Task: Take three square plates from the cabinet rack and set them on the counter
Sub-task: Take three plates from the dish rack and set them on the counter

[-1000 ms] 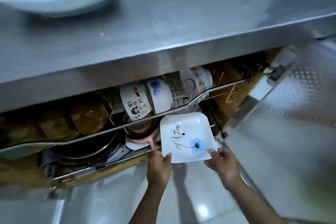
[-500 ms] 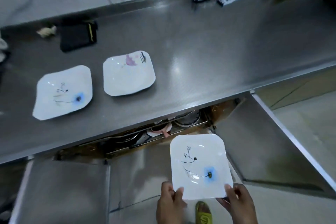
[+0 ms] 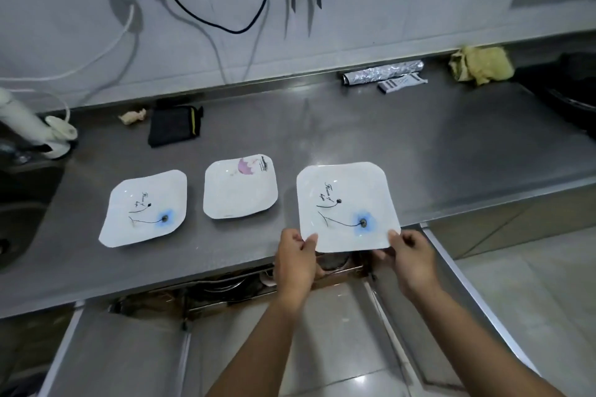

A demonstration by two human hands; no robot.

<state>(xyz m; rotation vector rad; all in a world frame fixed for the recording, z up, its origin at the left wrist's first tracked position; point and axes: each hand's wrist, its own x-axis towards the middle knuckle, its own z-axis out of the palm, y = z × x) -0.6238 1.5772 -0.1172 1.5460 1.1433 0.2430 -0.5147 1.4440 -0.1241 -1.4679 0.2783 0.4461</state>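
A white square plate with a blue flower (image 3: pixel 346 206) is held over the front edge of the steel counter (image 3: pixel 419 145). My left hand (image 3: pixel 295 263) grips its near left corner and my right hand (image 3: pixel 411 259) grips its near right corner. Two more square plates lie flat on the counter: a blue-flower one (image 3: pixel 145 208) at the left and a pink-flower one (image 3: pixel 240 190) in the middle. Below the counter edge the cabinet rack (image 3: pixel 225 288) shows, with dishes inside, partly hidden by my left hand.
Both cabinet doors stand open, one at the left (image 3: pixel 122 351) and one at the right (image 3: pixel 467 296). On the back of the counter lie a black pouch (image 3: pixel 174 126), a foil roll (image 3: pixel 382 72) and a yellow cloth (image 3: pixel 480 65). Cables hang on the wall.
I lifted the blue-flower plate out of the rack and up to counter height, now over the front edge to the right of the other two plates. The view has tilted up from the cabinet.
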